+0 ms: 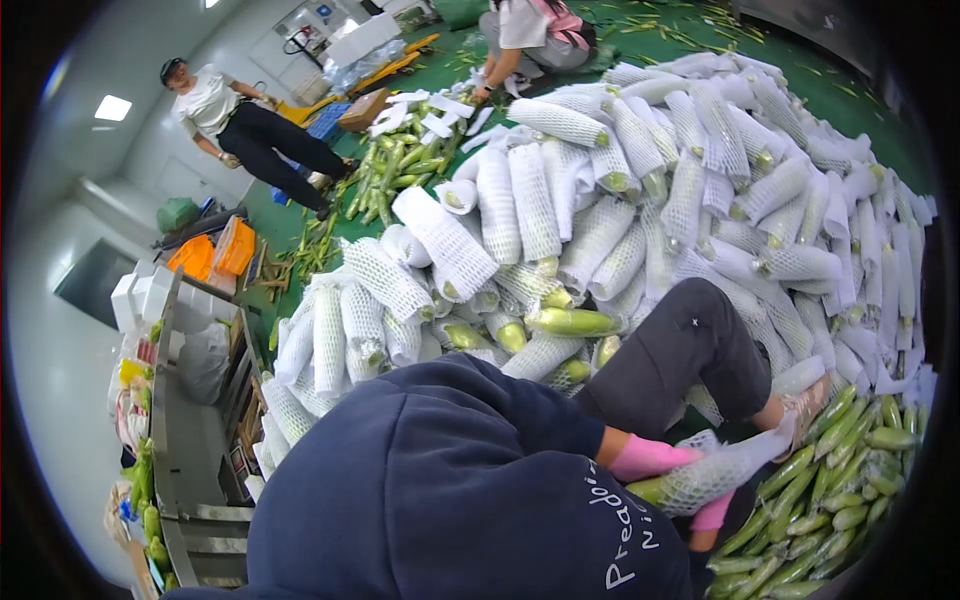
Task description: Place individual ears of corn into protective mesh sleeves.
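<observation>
Netting of white foam sleeves a smooth green vegetable; the pink-gloved left hand curls over it, the right hand sits beneath, grip unclear. A mesh-wrapped heap crowds the bent knee.

Single head-worn fisheye view, from the left camera of a side-by-side pair, looking downward and out across a green floor. A navy top looms very near at the lower edge; a white-wrapped heap lies mid-range; a pale wall curves along the left rim.
</observation>
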Tool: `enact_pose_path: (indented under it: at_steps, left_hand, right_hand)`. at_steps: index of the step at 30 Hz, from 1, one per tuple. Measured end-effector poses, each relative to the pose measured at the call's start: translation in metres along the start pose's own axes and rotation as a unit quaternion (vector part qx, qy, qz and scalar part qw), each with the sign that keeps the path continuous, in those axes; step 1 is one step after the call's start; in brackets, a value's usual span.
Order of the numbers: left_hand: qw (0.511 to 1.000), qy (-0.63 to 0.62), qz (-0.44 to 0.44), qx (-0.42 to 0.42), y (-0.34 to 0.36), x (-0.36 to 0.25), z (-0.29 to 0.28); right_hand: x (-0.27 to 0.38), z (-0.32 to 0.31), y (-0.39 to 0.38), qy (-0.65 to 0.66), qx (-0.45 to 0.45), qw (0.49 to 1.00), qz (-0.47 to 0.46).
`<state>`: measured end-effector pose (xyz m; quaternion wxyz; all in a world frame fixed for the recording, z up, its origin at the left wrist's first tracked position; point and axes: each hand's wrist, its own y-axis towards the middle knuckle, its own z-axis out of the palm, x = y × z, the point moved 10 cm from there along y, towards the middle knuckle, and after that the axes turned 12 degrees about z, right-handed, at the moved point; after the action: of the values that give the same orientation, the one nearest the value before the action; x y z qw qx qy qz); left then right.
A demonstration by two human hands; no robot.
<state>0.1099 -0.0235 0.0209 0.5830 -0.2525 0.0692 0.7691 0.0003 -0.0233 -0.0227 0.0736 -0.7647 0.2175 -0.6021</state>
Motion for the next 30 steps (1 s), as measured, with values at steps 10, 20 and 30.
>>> enact_pose_path:
  at_steps: [10,20,30]
  left_hand:
    - [0.983,0.094,-0.048,-0.152,0.041,-0.058,-0.038]
    - [0.881,0.144,0.422,-0.159,0.199,-0.371,-0.043]
    - [0.968,0.031,-0.091,-0.234,0.188,-0.005,-0.122]
  right_hand:
    - [-0.025,-0.068,-0.058,0.144,-0.169,0.962,0.158]
    - [-0.1,-0.221,0.035,-0.027,-0.409,0.906,0.107]
    - [-0.028,-0.304,-0.068,-0.026,-0.648,0.761,0.02]
